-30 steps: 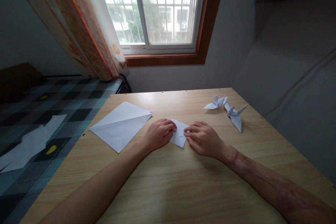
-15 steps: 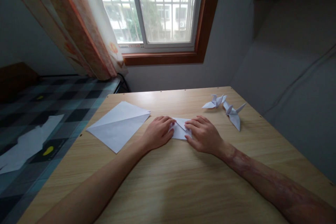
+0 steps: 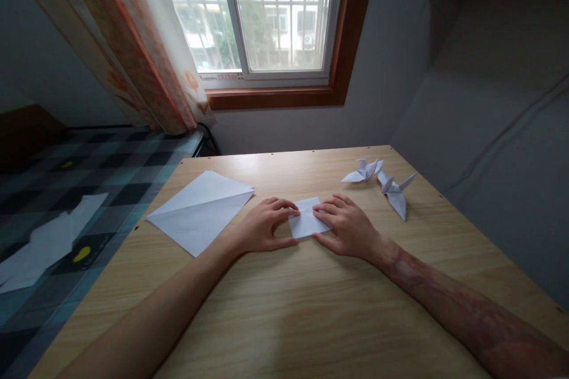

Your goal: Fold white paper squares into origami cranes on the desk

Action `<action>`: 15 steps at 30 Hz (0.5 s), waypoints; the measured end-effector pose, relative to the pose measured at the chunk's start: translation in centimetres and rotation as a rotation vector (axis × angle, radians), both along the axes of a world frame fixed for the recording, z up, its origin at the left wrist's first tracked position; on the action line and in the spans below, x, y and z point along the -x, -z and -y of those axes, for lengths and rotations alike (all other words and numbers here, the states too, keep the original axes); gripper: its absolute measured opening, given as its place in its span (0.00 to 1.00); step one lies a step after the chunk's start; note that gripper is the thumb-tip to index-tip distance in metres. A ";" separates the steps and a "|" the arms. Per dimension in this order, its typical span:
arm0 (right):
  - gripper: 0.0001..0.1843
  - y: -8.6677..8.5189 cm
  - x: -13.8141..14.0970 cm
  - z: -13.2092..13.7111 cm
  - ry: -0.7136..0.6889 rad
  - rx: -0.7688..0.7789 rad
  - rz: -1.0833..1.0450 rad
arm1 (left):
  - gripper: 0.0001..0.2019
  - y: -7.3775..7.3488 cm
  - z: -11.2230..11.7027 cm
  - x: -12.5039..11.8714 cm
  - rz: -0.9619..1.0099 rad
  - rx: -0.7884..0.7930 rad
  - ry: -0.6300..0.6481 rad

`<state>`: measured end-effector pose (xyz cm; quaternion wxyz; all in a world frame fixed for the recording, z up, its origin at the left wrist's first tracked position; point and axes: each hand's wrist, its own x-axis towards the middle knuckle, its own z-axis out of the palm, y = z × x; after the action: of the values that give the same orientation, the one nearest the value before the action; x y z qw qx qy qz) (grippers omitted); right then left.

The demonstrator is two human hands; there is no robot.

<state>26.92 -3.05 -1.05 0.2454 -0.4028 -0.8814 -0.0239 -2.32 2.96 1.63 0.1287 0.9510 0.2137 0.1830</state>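
**Both hands on a small folded paper**

At the middle of the wooden table (image 3: 311, 308), the left hand (image 3: 262, 228) and right hand (image 3: 349, 228) meet on a small folded paper (image 3: 306, 222). Left hand: fingers curled over the paper's left edge, thumb stretched along the near side, so it pinches that edge loosely (fingertips touching the paper). Right hand: fingers laid flat on the paper's right part, pressing it onto the table, thumb along the near edge; not closed around anything. The paper lies flat on the table between the two hands, white, roughly rectangular in what shows.

Just left of the left hand lies a larger white sheet (image 3: 200, 210), folded on a diagonal, flat on the table, close to the hand but not touching it. To the far right, well apart from the hands, two paper cranes (image 3: 382, 180) sit side by side near the table's right edge (wings appear to touch, hard to tell).

Beyond the table: a window (image 3: 267, 12) with a wooden frame, a patterned curtain (image 3: 146, 59) hanging at its left. At left, a checked cloth (image 3: 66, 189) covers a lower surface, with pale paper scraps (image 3: 44, 246) lying on it. Grey wall at right.
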 end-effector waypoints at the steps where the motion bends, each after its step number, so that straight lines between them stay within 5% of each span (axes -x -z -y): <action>1: 0.23 0.1 -0.1 -0.1 0.003 -0.009 -0.007 | 0.27 0.1 0.0 0.0 0.003 -0.004 -0.008; 15: 0.20 -0.1 0.9 0.3 -0.059 -0.014 -0.058 | 0.18 1.6 0.9 -1.6 0.132 -0.009 -0.146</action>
<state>26.00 -3.34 -0.92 0.2744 -0.3757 -0.8851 -0.0110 -0.72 2.06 0.07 0.1245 0.9193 0.2728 0.2551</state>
